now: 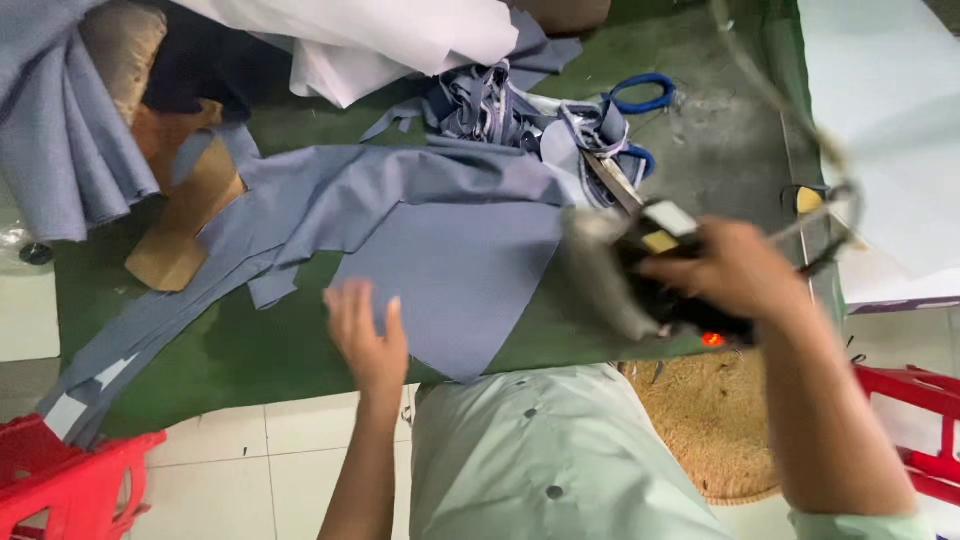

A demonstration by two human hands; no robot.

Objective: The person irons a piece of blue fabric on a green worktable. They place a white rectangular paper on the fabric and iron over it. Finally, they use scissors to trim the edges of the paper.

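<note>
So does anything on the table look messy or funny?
Yes. The blue scissors lie half buried under a tangled heap of cloth strips. A long grey-blue cloth piece hangs off the green table edge. The right hand holds an iron tilted above the table.

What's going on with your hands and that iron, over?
Right hand gripping the iron, lifted off the table. Left hand open on the grey-blue fabric piece. Blue-handled scissors lie beyond, clear.

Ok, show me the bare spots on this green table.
Bare green table lies left of the left hand, below the blue fabric. Another patch sits right of the scissors, above the right hand holding the iron. The middle and top are crowded.
</note>
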